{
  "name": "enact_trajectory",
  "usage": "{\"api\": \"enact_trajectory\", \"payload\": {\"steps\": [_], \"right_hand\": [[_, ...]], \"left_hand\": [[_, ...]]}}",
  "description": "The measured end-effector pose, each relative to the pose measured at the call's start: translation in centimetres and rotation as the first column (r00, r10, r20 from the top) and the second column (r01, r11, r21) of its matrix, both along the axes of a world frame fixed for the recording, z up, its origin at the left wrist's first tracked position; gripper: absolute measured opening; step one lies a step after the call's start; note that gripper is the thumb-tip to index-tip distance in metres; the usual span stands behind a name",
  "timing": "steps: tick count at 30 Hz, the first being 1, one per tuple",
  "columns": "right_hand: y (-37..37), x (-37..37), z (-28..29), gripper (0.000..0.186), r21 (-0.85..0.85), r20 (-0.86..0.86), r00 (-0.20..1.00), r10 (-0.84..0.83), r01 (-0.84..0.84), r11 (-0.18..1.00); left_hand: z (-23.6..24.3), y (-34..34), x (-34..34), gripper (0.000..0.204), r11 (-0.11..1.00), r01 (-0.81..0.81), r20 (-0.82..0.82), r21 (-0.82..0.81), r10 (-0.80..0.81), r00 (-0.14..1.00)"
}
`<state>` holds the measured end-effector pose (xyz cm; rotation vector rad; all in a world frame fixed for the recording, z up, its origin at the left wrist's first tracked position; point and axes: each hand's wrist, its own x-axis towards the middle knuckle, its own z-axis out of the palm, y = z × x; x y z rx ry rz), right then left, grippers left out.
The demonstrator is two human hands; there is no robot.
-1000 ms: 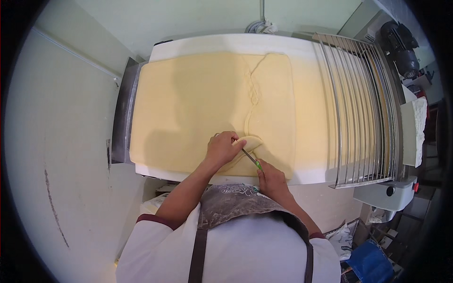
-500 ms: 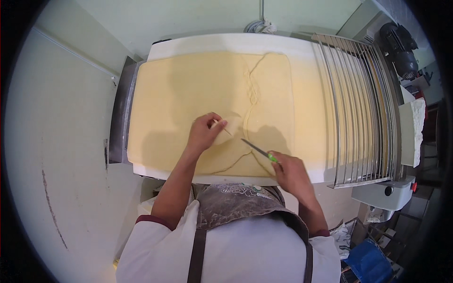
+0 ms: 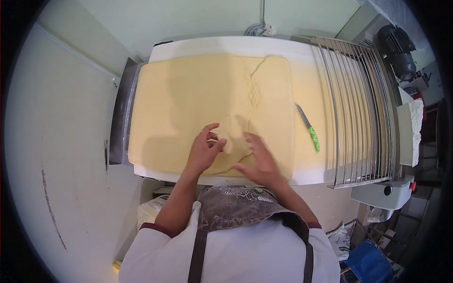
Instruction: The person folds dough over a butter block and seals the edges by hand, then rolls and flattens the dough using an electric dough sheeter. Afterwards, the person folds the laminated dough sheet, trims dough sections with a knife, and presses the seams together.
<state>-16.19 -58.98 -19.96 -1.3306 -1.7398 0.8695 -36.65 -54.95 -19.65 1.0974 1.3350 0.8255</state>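
A wide sheet of pale yellow dough [image 3: 184, 104] lies on the work table, with an irregular seam down its right part and wrinkled scraps along it. My left hand [image 3: 206, 148] is over the near middle of the sheet, thumb and fingers apart, beside a small thin piece of dough [image 3: 228, 137]; its thumb seems to touch that piece. My right hand [image 3: 262, 162], slightly blurred, hovers by the seam's near end with thumb and fingers spread, holding nothing. A knife [image 3: 309, 129] with a green patterned handle rests right of the sheet, its blade pointing away from me.
A metal bar grille [image 3: 354, 113] stands over the table's right end. Beyond it are a dark motor [image 3: 398, 52] and a grey machine housing [image 3: 384, 195] with a red knob. A metal edge [image 3: 123, 113] borders the left end. Behind the table is a pale wall [image 3: 207, 19].
My right hand has put the knife down right of the dough sheet and moved left toward my left hand. My left hand has come slightly nearer, its fingers loosened from the dough piece.
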Motion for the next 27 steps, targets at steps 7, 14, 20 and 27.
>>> {"api": "enact_trajectory", "payload": {"steps": [7, 14, 20, 27], "right_hand": [[4.7, -1.6, -1.4, 0.034, -0.369, -0.153, 0.986, -0.069, 0.008, 0.93], [6.2, 0.8, 0.4, 0.022, -0.461, -0.533, 0.825, -0.186, -0.098, 0.882], [4.7, 5.3, 0.9, 0.027, -0.543, -0.642, 0.655, -0.397, -0.023, 0.839], [-0.9, 5.2, -2.4, 0.034, -0.601, -0.47, 0.793, -0.388, 0.035, 0.799]], "left_hand": [[0.4, 2.0, -1.2, 0.059, 0.753, 0.401, -0.511, 0.522, -0.1, 0.854], [-0.8, 4.2, -0.1, 0.023, 0.729, 0.582, -0.56, 0.36, -0.33, 0.76], [1.7, 6.2, -2.9, 0.025, 0.696, 0.717, -0.381, 0.034, -0.654, 0.653], [0.8, 5.0, -2.9, 0.058, 0.704, 0.606, -0.811, 0.372, -0.071, 0.581]]}}
